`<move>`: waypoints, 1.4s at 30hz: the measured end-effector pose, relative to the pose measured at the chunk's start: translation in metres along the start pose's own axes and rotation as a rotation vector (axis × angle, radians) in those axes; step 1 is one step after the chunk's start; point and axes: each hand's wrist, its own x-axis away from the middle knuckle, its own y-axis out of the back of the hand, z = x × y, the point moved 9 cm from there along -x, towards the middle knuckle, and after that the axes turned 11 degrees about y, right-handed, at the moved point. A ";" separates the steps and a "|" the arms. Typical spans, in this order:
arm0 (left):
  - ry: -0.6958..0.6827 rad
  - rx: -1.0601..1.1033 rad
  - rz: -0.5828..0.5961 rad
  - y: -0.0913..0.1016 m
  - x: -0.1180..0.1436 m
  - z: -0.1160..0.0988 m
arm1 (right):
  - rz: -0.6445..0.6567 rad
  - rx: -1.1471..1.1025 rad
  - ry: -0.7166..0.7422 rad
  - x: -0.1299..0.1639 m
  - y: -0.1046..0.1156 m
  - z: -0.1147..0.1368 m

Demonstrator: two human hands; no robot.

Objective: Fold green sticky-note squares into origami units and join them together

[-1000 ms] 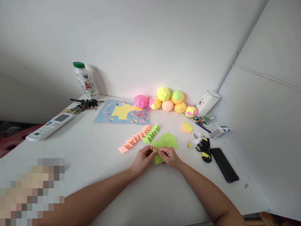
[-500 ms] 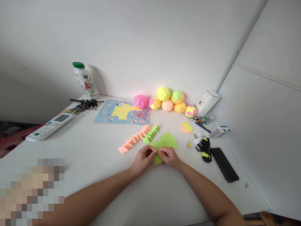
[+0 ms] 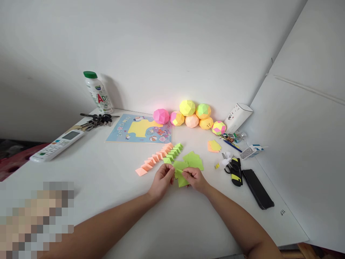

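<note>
Head view: both hands meet low centre on the white table (image 3: pixel 107 187). Left hand (image 3: pixel 161 180) and right hand (image 3: pixel 196 179) pinch one green paper (image 3: pixel 181 180) between them, fingers closed on it from either side, left at its left edge, right on its right part. Paper sits just above the table, tilted, partly folded; exact fold can't tell.

Just behind the hands: loose green sheets (image 3: pixel 192 161), touching or overlapping each other. Left of those, a row of folded green pieces (image 3: pixel 174 151) and beside it a longer row of folded orange pieces (image 3: pixel 155 159), both running diagonally away from the hands.

Further back by the wall: paper balls (image 3: pixel 191 114) in pink, yellow, green, orange, clustered. A printed sheet (image 3: pixel 140 129) lies flat left of them. Bottle (image 3: pixel 97 91) with green cap upright at back left, keys (image 3: pixel 97 119) in front of it, remote (image 3: pixel 56 145) near the left edge.

Right side: small orange-yellow paper stack (image 3: pixel 214 145), scissors (image 3: pixel 234 168), black case (image 3: pixel 258 189) beside them, small box (image 3: pixel 250 151), white carton (image 3: pixel 238 117) leaning at the wall. All well apart from the hands
</note>
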 end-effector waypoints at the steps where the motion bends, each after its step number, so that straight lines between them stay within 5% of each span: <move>1: -0.002 0.002 0.007 -0.001 0.000 0.000 | 0.000 -0.002 -0.001 0.000 0.000 0.000; 8: -0.055 -0.184 0.076 -0.010 0.001 0.002 | 0.044 0.041 0.028 0.000 -0.005 0.002; 22: -0.063 -0.257 0.035 -0.006 0.002 -0.002 | 0.008 -0.021 -0.028 0.002 -0.002 -0.007; 36: 0.018 -0.091 -0.014 0.001 0.001 0.001 | -0.069 -0.115 -0.043 0.001 0.005 -0.007; 42: -0.002 -0.096 0.056 -0.006 0.003 -0.001 | -0.053 -0.141 -0.045 0.001 0.003 -0.010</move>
